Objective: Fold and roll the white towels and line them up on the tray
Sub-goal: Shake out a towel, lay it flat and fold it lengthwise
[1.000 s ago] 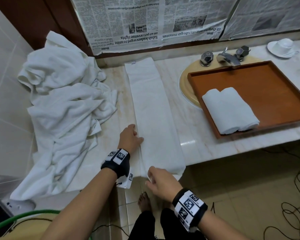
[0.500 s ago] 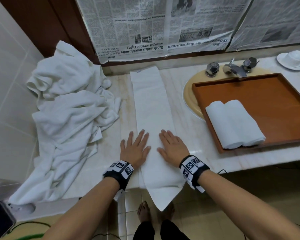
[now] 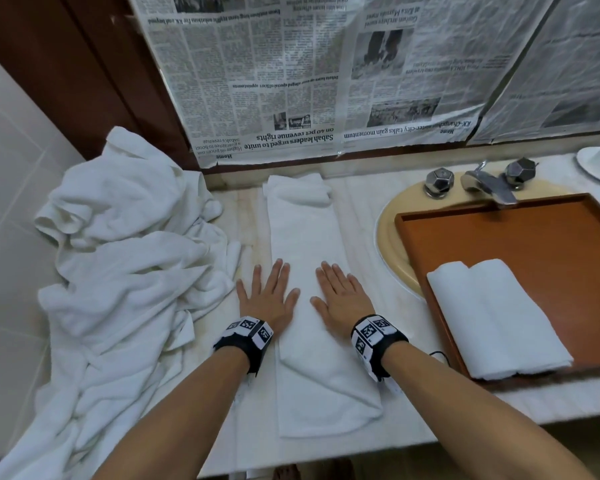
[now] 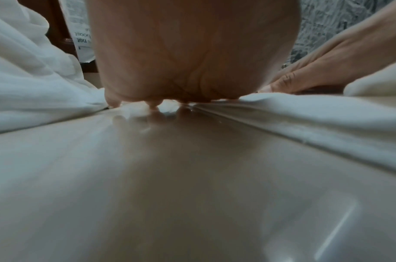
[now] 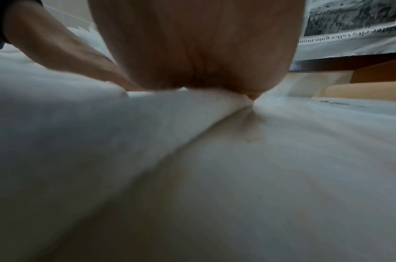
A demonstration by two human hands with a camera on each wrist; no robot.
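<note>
Both hands lie flat with fingers spread, left hand on the left edge and right hand on the right edge of the long folded towel, which runs away along the marble counter; farther right, two rolled towels sit touching in the wooden tray
</note>
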